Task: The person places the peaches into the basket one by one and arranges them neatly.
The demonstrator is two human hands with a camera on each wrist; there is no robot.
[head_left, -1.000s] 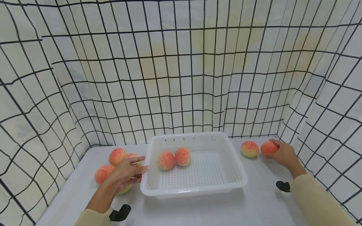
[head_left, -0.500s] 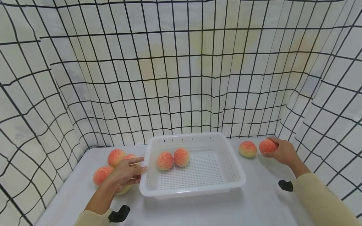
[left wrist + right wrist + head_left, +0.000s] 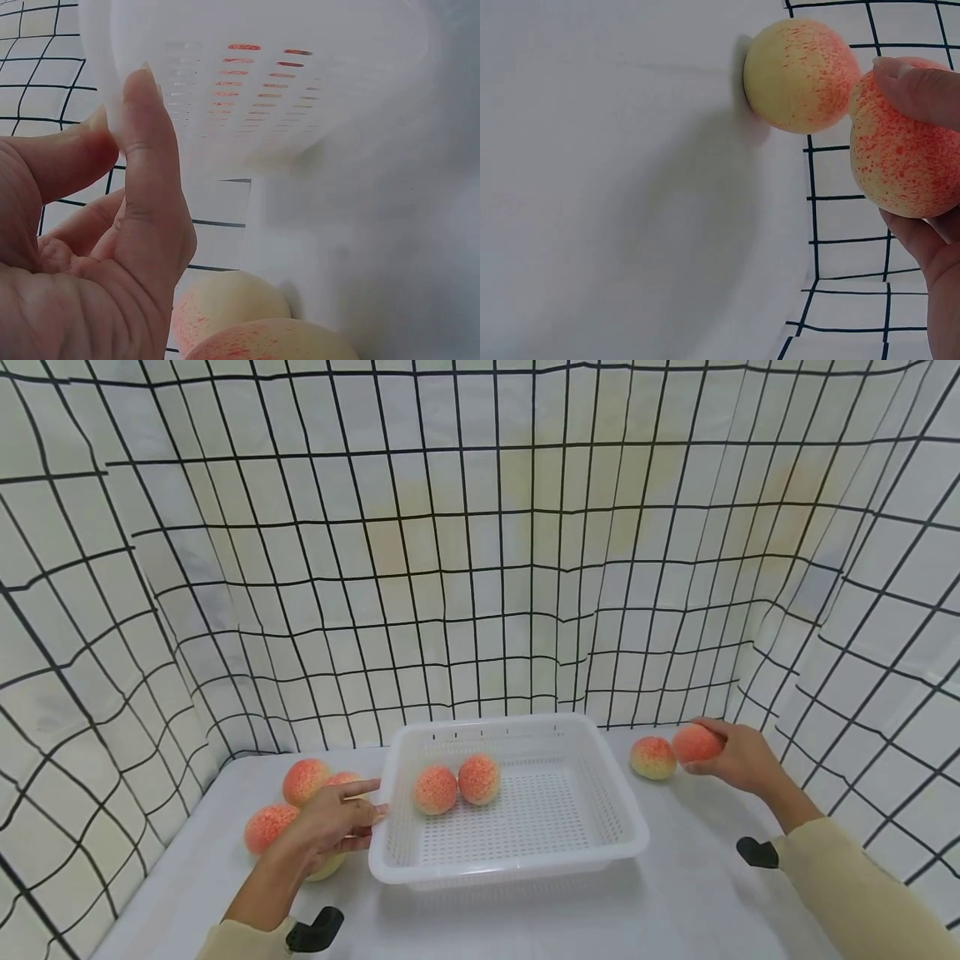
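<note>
My right hand [image 3: 738,760] grips a peach [image 3: 697,744] between thumb and fingers, just above the table. Close beside it on the left lies another peach [image 3: 653,757]; in the right wrist view the held peach [image 3: 907,142] overlaps the lying peach [image 3: 801,75]. With my left hand [image 3: 337,817] I pinch the left rim of a white plastic basket [image 3: 510,870]; in the left wrist view the thumb and a finger close on the basket's edge [image 3: 112,67]. Two peaches [image 3: 435,790] sit side by side in the basket's left half.
Several more peaches [image 3: 272,828] lie left of the basket, partly hidden behind my left hand and forearm. White walls with a black grid [image 3: 480,610] enclose the white table [image 3: 525,927] at the back and sides.
My right hand has moved left and slightly up with its peach, bringing it next to the lying peach. The left hand keeps its hold on the basket rim. The head view has shifted slightly.
</note>
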